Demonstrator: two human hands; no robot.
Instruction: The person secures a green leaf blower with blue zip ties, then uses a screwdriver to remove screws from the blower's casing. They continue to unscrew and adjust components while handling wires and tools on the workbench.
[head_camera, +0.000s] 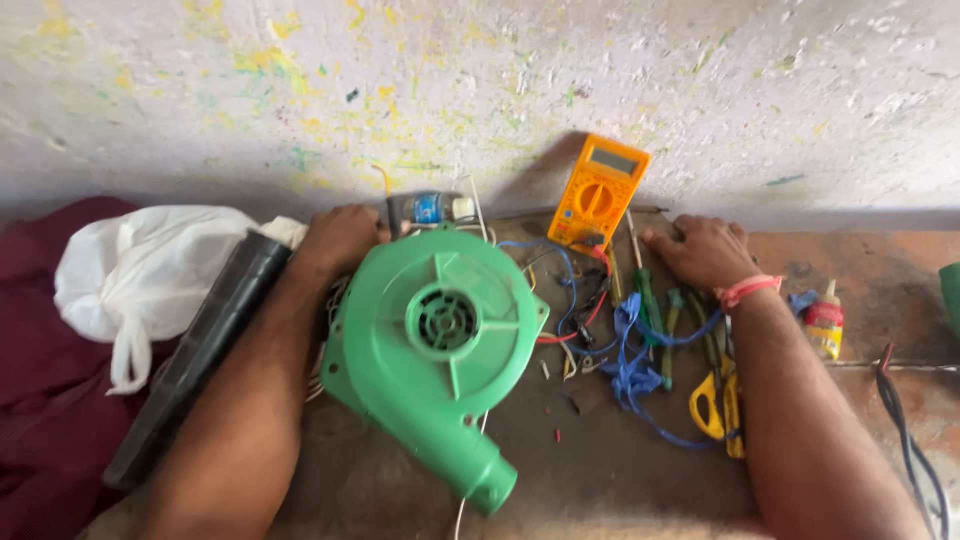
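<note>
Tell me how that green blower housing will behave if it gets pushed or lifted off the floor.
The green blower housing looks like rigid moulded plastic, so probably stiff and fairly light unless a motor sits inside. It lies on its broad flat side, so it should slide rather than roll. The thin white wire beneath it may drag along.

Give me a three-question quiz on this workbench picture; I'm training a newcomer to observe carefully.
1. True or false: the green blower housing lies between the left hand and the right hand.
2. Which leans against the wall? A) orange multimeter B) small glue bottle C) yellow-handled scissors
3. What colour is the band on the right wrist?

Key: 1 true; 2 A; 3 pink-red.
</note>
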